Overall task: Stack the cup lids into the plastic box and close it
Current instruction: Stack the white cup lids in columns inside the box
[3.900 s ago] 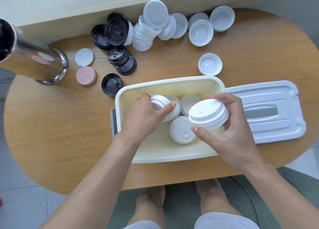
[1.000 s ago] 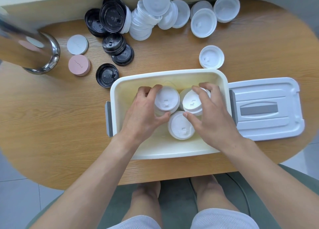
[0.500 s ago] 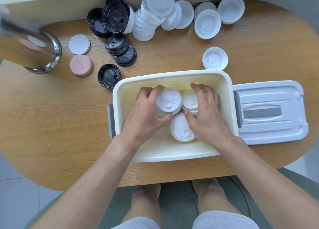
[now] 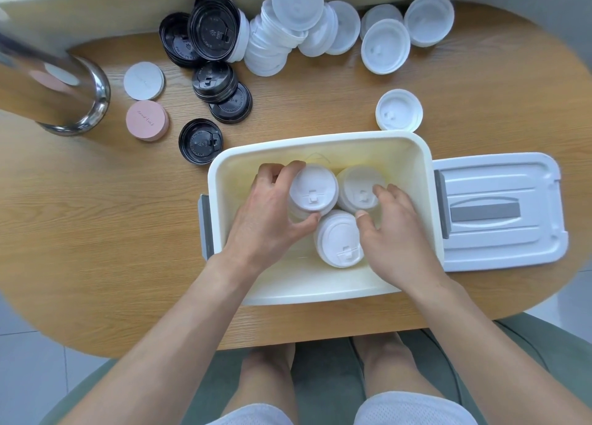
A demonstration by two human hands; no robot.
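Observation:
The cream plastic box [image 4: 320,142] sits on the wooden table with three stacks of white cup lids inside. My left hand [image 4: 269,216] grips the left stack [image 4: 312,194], fingers and thumb curled round it. My right hand [image 4: 394,235] is inside the box with relaxed fingers, its fingertips at the edge of the right stack [image 4: 357,189] and its thumb beside the front stack [image 4: 336,238]. The box's white lid [image 4: 499,210] lies flat just right of the box.
Behind the box lie a single white lid [image 4: 398,109], a heap of white lids [image 4: 288,30], black lids [image 4: 213,30], one black lid [image 4: 200,141], a pink disc [image 4: 147,120] and a white disc [image 4: 143,80]. A steel cylinder [image 4: 64,97] stands far left.
My right hand set its stack of lids down at the back right of the box, then drew back off it, uncovering the top. My left hand kept its hold on the left stack.

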